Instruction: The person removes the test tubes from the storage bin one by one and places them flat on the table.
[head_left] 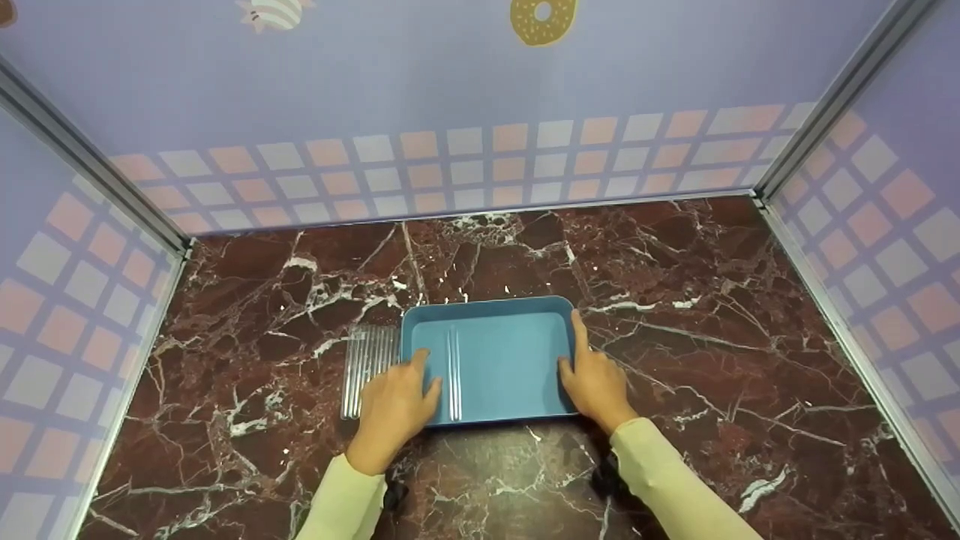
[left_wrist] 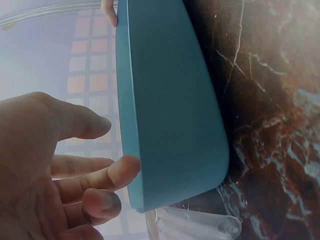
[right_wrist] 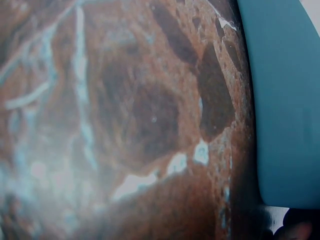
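A shallow blue rectangular tray [head_left: 510,360] lies on the marbled surface. A few long clear tubes [head_left: 454,375] lie lengthwise inside its left part. My left hand [head_left: 397,401] hovers over the tray's left side, fingers loosely bent, and nothing shows between them in the left wrist view. Beside that hand, left of the tray, several more clear tubes [head_left: 369,352] lie in a row, partly covered by it. My right hand [head_left: 598,384] grips the tray's right wall, thumb inside and index finger along the outside. The right wrist view shows mainly the tray's outer wall [right_wrist: 287,110].
The dark red marbled tabletop [head_left: 720,315] extends around the tray. Lilac panels with pink and white checks enclose it: a back wall [head_left: 420,90], a left wall [head_left: 67,300] and a right wall [head_left: 892,225].
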